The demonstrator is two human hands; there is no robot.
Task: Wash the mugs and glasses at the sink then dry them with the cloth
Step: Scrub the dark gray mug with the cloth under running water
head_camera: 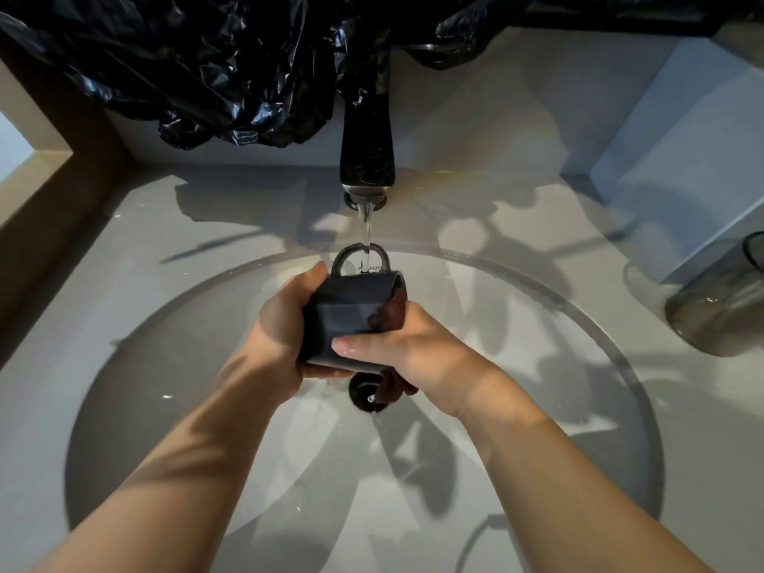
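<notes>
Just beyond the left hand (285,328) and right hand (409,349), passage is barred by the tap (367,159); a glass (719,299) is stood well to their right; the basin (165,386) is left open around them.

We have one view, worn on the head: it looks forward and steeply down from close above the fingers (364,344), with the tap (367,159) beyond them and the sink (186,386) spread beneath and around.

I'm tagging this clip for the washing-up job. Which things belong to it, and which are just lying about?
Job: mug, gripped by left hand; cloth in right hand; running tap; sink; glass on the counter.
Lying about: black plastic bag; pale box.
</notes>
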